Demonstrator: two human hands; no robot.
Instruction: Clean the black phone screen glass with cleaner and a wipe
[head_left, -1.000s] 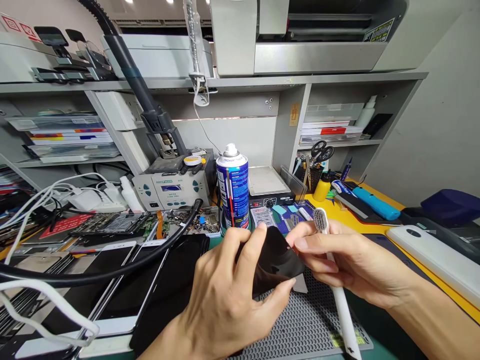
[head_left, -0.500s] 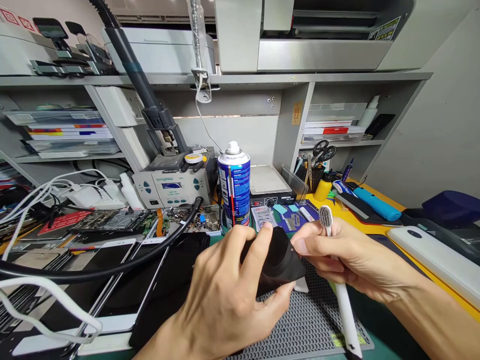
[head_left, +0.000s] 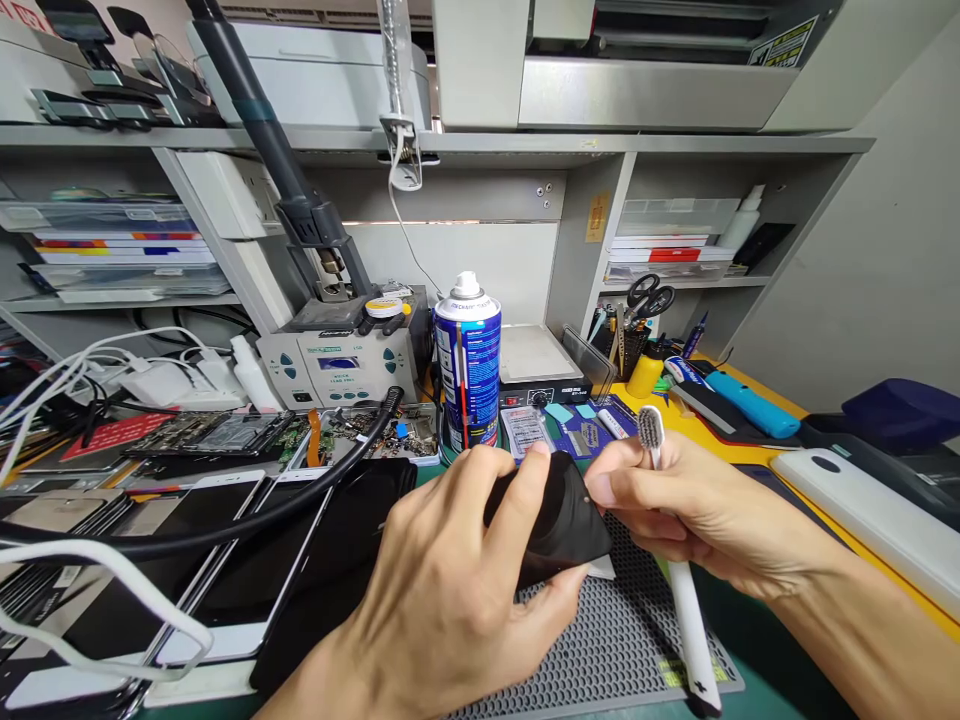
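My left hand point(head_left: 457, 560) is closed around a dark, glossy black piece point(head_left: 564, 520), its fingers over the top and the thumb at the lower edge. What kind of thing it is, I cannot make out. A bit of pale material point(head_left: 602, 567) shows under its lower right corner. My right hand point(head_left: 697, 500) grips a white toothbrush-like brush point(head_left: 688, 620), bristles up and handle pointing down. Thumb and forefinger of that hand pinch close to the black piece's right edge. Beneath both hands lies a grey perforated mat point(head_left: 592, 640).
A blue spray can point(head_left: 469, 370) stands just beyond my hands. On the left lie several phones and panels point(head_left: 255, 570), crossed by a black hose point(head_left: 330, 490). Behind are a rework station point(head_left: 337, 360) and a heating plate point(head_left: 536, 360). A long white device point(head_left: 862, 520) lies on the right.
The view has shifted slightly. Both hands keep the same hold, and the black piece and brush have hardly moved.
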